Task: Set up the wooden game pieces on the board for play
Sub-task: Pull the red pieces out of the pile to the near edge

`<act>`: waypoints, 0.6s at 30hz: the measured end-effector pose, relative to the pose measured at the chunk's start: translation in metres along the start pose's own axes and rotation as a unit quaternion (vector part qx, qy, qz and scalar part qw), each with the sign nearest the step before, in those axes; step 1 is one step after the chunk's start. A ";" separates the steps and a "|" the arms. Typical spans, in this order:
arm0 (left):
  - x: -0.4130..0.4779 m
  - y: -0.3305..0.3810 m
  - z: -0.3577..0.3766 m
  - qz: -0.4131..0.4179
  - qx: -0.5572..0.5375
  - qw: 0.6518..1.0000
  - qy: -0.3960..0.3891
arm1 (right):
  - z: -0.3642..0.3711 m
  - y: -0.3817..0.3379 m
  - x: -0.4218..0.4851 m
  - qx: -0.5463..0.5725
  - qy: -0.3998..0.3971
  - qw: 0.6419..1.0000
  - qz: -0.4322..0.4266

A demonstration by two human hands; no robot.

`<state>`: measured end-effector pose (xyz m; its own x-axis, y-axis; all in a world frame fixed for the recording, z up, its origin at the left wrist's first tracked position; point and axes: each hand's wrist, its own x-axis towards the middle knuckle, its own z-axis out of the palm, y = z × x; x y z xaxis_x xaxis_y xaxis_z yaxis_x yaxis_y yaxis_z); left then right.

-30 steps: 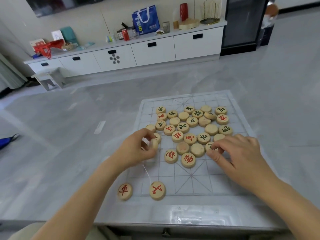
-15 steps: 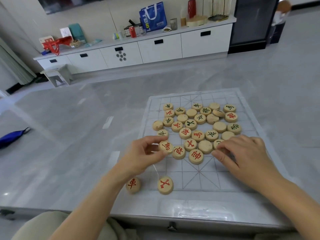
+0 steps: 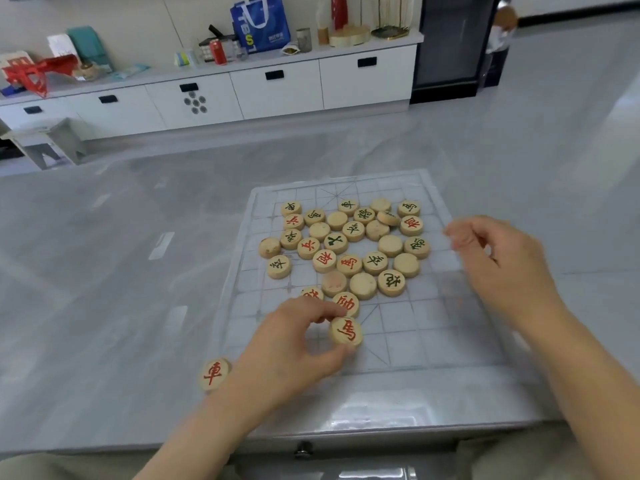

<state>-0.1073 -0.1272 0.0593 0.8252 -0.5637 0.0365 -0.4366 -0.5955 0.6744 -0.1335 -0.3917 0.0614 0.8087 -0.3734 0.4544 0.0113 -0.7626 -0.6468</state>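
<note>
A clear gridded board (image 3: 433, 341) lies on the grey table. Several round wooden pieces (image 3: 349, 244) with red or dark characters sit bunched on its far half, some face down. My left hand (image 3: 291, 344) pinches a red-character piece (image 3: 346, 330) just above the board's near rows. A red chariot piece (image 3: 214, 373) lies off the board's near-left corner. My right hand (image 3: 498, 265) hovers over the board's right edge, blurred, fingers loosely curled, with nothing seen in them.
The table's front edge (image 3: 311, 441) is near my body. A white cabinet (image 3: 277, 88) with a blue bag (image 3: 259, 24), a red can and other clutter runs along the back wall. A small grey stool (image 3: 45, 140) stands at the far left.
My left hand drew the red-character piece out of the cluster toward me and now covers the near red piece. My right hand lifted off the pile and moved right.
</note>
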 end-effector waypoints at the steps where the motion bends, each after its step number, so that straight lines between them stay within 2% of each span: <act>1: 0.003 0.010 0.012 0.018 0.006 1.000 -0.016 | -0.006 0.004 0.004 0.039 0.022 0.999 0.030; 4: 0.013 0.033 0.046 0.048 0.012 0.998 -0.049 | -0.010 0.010 0.001 0.023 0.015 0.997 0.067; 7: 0.020 0.048 0.072 0.060 -0.009 0.997 -0.055 | -0.011 0.009 -0.007 -0.026 -0.003 0.998 0.052; 12: 0.026 0.058 0.097 0.088 -0.017 0.995 -0.054 | -0.015 0.012 -0.010 -0.045 0.020 0.998 0.029; 18: 0.031 0.057 0.100 0.133 0.057 0.987 -0.074 | -0.010 0.010 -0.005 -0.041 0.014 0.999 0.018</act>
<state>-0.1425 -0.2363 0.0251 0.6182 -0.7813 0.0868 -0.6747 -0.4707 0.5686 -0.1437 -0.4033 0.0587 0.7914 -0.4146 0.4493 -0.0665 -0.7889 -0.6109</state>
